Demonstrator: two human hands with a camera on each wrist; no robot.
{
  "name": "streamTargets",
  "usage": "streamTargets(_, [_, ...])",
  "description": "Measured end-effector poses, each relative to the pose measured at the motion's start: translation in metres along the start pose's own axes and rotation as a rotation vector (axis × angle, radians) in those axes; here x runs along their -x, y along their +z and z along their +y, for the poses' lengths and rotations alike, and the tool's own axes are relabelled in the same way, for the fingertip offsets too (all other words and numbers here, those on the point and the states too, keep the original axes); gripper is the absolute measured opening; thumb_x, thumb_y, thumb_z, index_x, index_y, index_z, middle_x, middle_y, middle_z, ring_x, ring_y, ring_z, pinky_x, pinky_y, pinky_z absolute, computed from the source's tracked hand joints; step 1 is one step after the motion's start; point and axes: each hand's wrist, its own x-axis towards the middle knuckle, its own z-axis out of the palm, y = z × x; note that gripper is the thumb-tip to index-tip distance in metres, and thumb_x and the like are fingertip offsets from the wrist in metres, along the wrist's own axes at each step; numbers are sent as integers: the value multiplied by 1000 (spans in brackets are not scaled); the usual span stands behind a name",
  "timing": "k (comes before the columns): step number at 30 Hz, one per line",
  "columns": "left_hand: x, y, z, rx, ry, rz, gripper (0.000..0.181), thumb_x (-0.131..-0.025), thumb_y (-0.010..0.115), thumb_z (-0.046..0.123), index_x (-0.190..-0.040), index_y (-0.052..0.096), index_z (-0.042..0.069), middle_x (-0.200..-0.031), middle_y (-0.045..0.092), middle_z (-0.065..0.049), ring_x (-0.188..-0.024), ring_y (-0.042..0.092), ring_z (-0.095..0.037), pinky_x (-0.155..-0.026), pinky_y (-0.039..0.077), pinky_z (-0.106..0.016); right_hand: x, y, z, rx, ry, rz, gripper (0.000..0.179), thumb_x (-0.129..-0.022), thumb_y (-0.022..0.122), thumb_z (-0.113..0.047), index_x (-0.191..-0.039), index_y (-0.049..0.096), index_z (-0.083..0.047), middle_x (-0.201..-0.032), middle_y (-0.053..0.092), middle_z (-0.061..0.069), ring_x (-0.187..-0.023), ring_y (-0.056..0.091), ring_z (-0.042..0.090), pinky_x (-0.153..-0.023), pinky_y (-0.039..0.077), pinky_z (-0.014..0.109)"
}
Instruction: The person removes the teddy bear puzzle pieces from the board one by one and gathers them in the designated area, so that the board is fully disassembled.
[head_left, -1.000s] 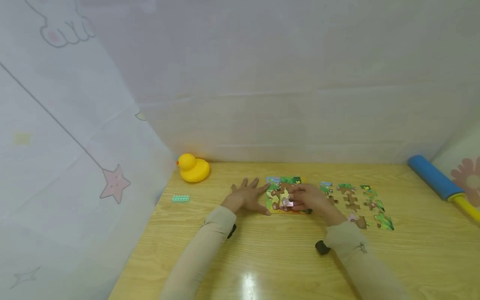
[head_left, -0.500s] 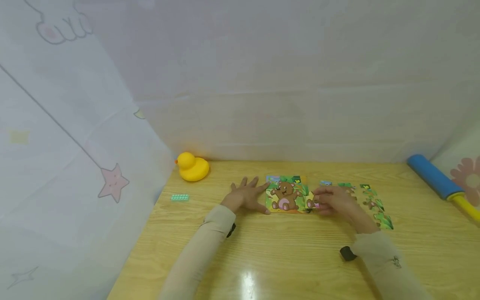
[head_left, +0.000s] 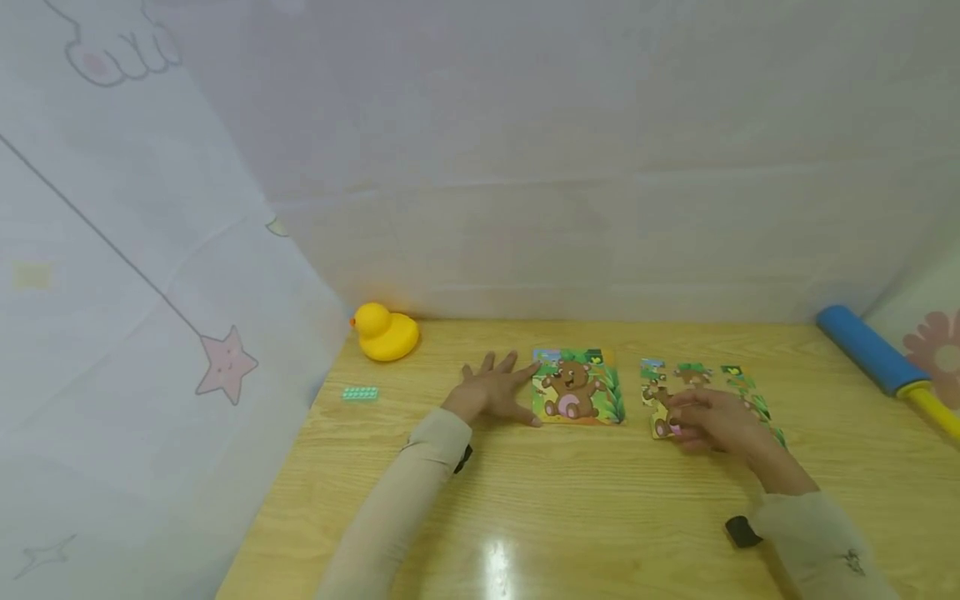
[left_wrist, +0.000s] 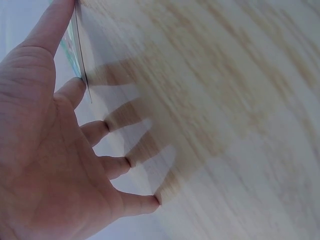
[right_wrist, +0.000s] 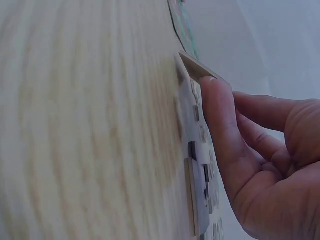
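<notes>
A square bear picture (head_left: 576, 387) lies flat on the wooden table. Spread fingers of my left hand (head_left: 491, 396) rest beside its left edge, thumb and index at the card's side; the left wrist view shows this hand (left_wrist: 55, 140) over the tabletop. To the right, my right hand (head_left: 720, 423) pinches a jigsaw piece (head_left: 661, 417) with bear and pink colours. In the right wrist view the piece (right_wrist: 192, 67) is tilted between thumb and fingers, just above the table. Several loose jigsaw pieces (head_left: 693, 375) lie around this hand, some hidden under it.
A yellow rubber duck (head_left: 386, 332) sits at the table's back left corner, with a small mint-green studded strip (head_left: 360, 394) in front of it. Toward the right lies a blue cylinder with a yellow handle (head_left: 873, 352). A printed cloth wall (head_left: 555, 233) borders the table's back.
Holding the jigsaw piece, my right hand has moved right, from above the bear picture to the left side of the loose pieces. The picture is now uncovered. My left hand stays put.
</notes>
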Motion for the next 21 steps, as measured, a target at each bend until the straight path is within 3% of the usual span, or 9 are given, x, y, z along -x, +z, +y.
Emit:
streamTargets(3, [1,-1,0,-2,-3,-4,103,-79,66,78,-161,10,49,-173,-2,-3,-158,-5,-44,-116,2,-79,2,-1,2,-30,9,-12,50,-106,54,-20,-146,43,7,-122,65,14,-91,73,19,-80,63,37])
streamTargets(7, [0,-1,0,-2,0,-6,104,-79,66,78,-160,9,49,-173,-3,-3,-157,-6,-44,-117,2,-79,3,0,2,-29,4,-9,48,-105,55,-20,-144,45,7,-124,65,16,-92,73,20,-79,63,37])
streamTargets(21, [4,-2,3,-16,-7,-4,104,-80,67,76,-161,9,48,-173,-2,-4,-157,-5,-45,-116,3,-79,13,1,-3,100,-16,48,66,-107,51,-38,-152,37,9,-130,65,29,-99,76,26,-78,64,37])
